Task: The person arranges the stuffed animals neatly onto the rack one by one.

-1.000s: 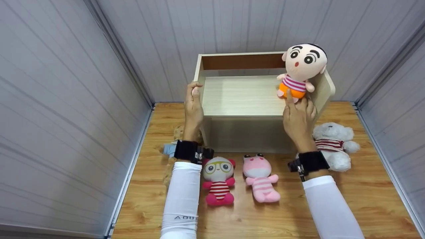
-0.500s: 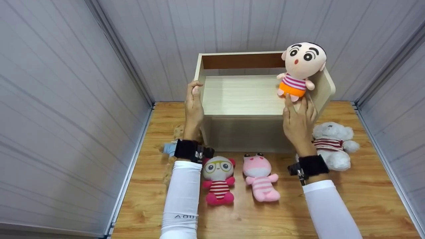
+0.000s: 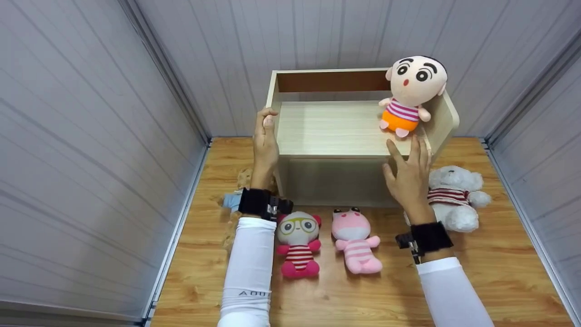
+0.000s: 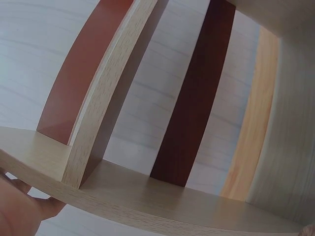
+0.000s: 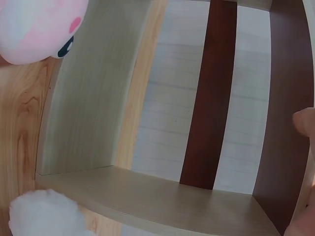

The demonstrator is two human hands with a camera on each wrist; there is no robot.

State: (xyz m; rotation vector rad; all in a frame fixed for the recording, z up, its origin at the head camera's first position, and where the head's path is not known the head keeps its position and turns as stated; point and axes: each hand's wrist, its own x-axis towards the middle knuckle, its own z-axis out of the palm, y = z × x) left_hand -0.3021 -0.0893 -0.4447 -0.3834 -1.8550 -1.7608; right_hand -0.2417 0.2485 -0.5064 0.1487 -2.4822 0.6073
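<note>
A small pale wooden shelf unit stands against the back wall. My left hand grips the front edge of its left side panel; fingers show behind that panel in the left wrist view. On the right end of the top board sits a boy doll with a striped shirt and orange shorts, leaning toward the right panel. My right hand is just in front of the doll's feet, fingers spread and extended over the board's front edge, holding nothing. In the right wrist view only parts of its fingers show at the right edge.
On the wooden floor before the unit lie a red panda-like plush and a pink frog-like plush. A white teddy bear lies to the right. A brown plush in blue is partly hidden behind my left arm. Grey panel walls enclose three sides.
My right hand has drawn back from the doll's shorts and feet toward the board's front edge, its fingers spreading. The doll stays seated, and my left hand keeps its place.
</note>
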